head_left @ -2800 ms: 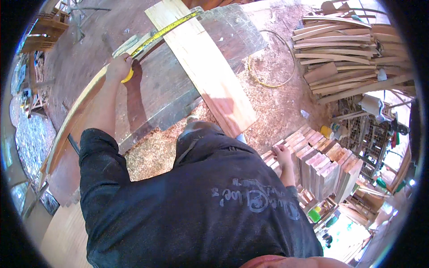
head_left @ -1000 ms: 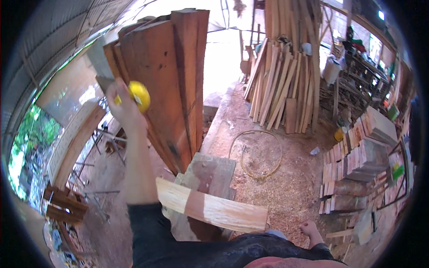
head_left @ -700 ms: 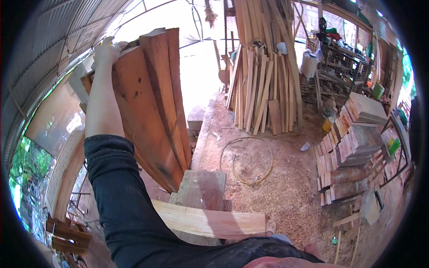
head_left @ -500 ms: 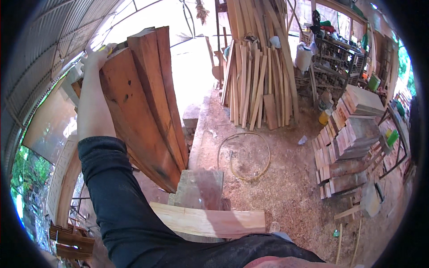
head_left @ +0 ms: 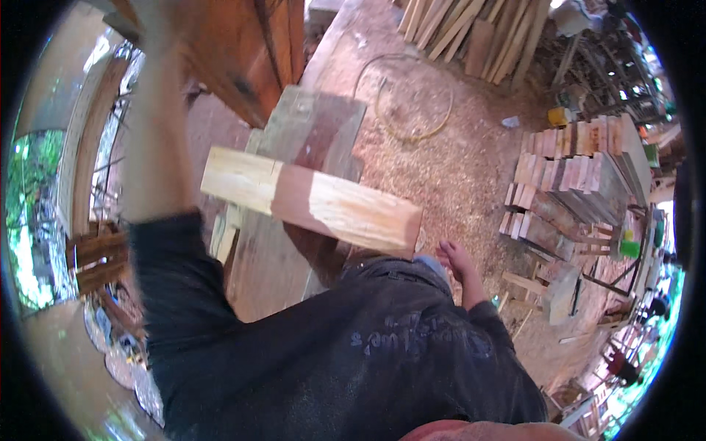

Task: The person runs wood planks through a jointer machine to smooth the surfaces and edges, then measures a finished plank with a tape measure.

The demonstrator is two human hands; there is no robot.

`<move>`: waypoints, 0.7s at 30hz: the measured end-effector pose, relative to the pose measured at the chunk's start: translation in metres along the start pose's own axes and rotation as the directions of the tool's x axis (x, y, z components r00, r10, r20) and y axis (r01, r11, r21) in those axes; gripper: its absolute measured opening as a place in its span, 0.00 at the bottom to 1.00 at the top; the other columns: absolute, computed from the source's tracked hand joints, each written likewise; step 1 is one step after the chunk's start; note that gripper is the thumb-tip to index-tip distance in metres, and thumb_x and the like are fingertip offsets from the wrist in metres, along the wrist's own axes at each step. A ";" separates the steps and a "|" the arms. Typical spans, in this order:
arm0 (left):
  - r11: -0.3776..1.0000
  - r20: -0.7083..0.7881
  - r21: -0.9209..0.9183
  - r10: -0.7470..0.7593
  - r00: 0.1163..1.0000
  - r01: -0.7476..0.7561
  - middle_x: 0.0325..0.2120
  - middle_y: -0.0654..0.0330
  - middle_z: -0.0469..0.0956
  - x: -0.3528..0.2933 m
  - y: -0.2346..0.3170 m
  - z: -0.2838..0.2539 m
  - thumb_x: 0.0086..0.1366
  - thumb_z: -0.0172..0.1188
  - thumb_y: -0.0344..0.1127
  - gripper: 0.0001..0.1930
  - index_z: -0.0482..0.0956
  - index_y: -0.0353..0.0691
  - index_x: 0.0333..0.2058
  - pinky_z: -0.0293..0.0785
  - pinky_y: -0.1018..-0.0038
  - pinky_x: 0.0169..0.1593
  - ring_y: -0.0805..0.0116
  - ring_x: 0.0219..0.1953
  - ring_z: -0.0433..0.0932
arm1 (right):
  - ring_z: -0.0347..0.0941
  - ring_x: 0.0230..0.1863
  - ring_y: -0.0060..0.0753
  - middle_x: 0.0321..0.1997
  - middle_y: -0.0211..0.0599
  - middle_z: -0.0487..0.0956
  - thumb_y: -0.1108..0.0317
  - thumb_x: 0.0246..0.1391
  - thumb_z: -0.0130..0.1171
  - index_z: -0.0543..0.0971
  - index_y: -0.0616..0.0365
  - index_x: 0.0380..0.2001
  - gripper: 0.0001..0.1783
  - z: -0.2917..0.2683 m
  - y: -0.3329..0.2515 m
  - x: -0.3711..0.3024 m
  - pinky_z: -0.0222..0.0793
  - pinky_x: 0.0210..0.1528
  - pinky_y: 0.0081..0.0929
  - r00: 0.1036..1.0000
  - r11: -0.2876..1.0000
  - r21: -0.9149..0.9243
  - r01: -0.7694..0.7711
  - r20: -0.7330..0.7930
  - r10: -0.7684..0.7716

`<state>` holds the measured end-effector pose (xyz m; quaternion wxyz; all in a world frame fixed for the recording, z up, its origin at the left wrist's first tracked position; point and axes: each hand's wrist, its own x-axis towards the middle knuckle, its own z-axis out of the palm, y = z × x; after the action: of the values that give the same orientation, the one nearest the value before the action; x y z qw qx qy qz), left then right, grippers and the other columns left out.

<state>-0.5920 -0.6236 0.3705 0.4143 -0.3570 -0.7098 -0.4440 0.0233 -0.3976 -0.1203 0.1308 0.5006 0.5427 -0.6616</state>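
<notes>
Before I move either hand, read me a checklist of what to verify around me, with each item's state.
1. Left hand grip: cannot tell, it is blurred at the top edge.
2. Right hand free: ok, nothing shows in it.
3. Light plank lying across the workbench: ok.
4. Plank's right end supported: not ok, it juts past the workbench's edge.
5. Tall dark boards steady: cannot tell, their tops are out of frame.
6. Yellowish hose put away: not ok, it lies looped on the floor.
</notes>
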 end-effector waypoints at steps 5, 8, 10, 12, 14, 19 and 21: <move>0.641 0.261 0.091 -0.754 0.603 0.762 0.32 0.56 0.83 -0.367 -0.036 -0.035 0.65 0.69 0.41 0.14 0.83 0.35 0.39 0.77 0.67 0.46 0.67 0.37 0.80 | 0.72 0.61 0.34 0.66 0.32 0.73 0.48 0.64 0.64 0.71 0.52 0.64 0.32 0.088 -0.087 0.008 0.67 0.63 0.39 0.963 0.981 0.193 0.001 0.263 -0.053; -0.068 0.165 0.003 -0.984 -0.068 0.998 0.29 0.61 0.80 -0.527 -0.025 -0.112 0.69 0.58 0.38 0.10 0.82 0.39 0.32 0.76 0.67 0.40 0.67 0.33 0.79 | 0.74 0.59 0.31 0.58 0.31 0.78 0.54 0.57 0.72 0.72 0.52 0.65 0.35 0.101 -0.104 0.021 0.72 0.60 0.38 0.979 0.999 -0.014 -0.045 0.200 0.047; -0.300 0.167 0.044 -0.938 -0.303 0.953 0.27 0.64 0.78 -0.554 -0.003 -0.140 0.72 0.58 0.43 0.12 0.80 0.43 0.32 0.72 0.71 0.30 0.72 0.26 0.75 | 0.76 0.56 0.32 0.56 0.32 0.80 0.54 0.56 0.72 0.74 0.54 0.63 0.35 0.094 -0.101 0.034 0.73 0.58 0.37 0.968 0.996 0.048 -0.072 0.243 0.059; -0.421 0.168 -0.031 -0.896 -0.411 0.906 0.25 0.65 0.76 -0.561 0.013 -0.153 0.73 0.58 0.50 0.16 0.78 0.44 0.32 0.69 0.72 0.27 0.74 0.23 0.72 | 0.78 0.54 0.32 0.54 0.33 0.81 0.54 0.55 0.73 0.75 0.55 0.62 0.34 0.093 -0.099 0.029 0.75 0.56 0.36 0.955 0.991 0.104 -0.090 0.291 0.056; -0.524 0.188 -0.105 -0.845 -0.500 0.845 0.24 0.67 0.75 -0.563 0.015 -0.160 0.73 0.57 0.56 0.20 0.76 0.44 0.33 0.65 0.73 0.24 0.75 0.20 0.69 | 0.80 0.49 0.33 0.52 0.36 0.82 0.56 0.54 0.74 0.76 0.60 0.60 0.34 0.102 -0.112 0.007 0.76 0.54 0.35 0.962 0.978 0.209 0.016 0.263 -0.072; -0.663 0.302 -0.395 -0.747 -0.592 0.636 0.29 0.59 0.77 -0.532 0.022 -0.130 0.61 0.57 0.76 0.38 0.77 0.39 0.42 0.73 0.67 0.34 0.64 0.30 0.74 | 0.81 0.47 0.35 0.49 0.44 0.86 0.53 0.51 0.76 0.82 0.66 0.52 0.32 0.089 -0.123 -0.036 0.74 0.54 0.33 0.940 0.961 -0.033 0.275 0.217 -0.262; -0.551 0.512 -0.433 -0.802 -0.309 0.714 0.57 0.53 0.76 -0.522 0.033 -0.117 0.64 0.52 0.76 0.46 0.70 0.42 0.65 0.78 0.53 0.55 0.53 0.54 0.77 | 0.81 0.49 0.35 0.48 0.41 0.87 0.43 0.46 0.75 0.83 0.61 0.52 0.38 0.078 -0.149 -0.075 0.72 0.57 0.32 0.934 0.937 -0.131 0.325 0.201 -0.296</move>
<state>-0.3216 -0.7931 -0.0606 -0.2455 0.2860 -0.4387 -0.8158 -0.0890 -0.4350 0.0200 0.1126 0.3347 0.6532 -0.6698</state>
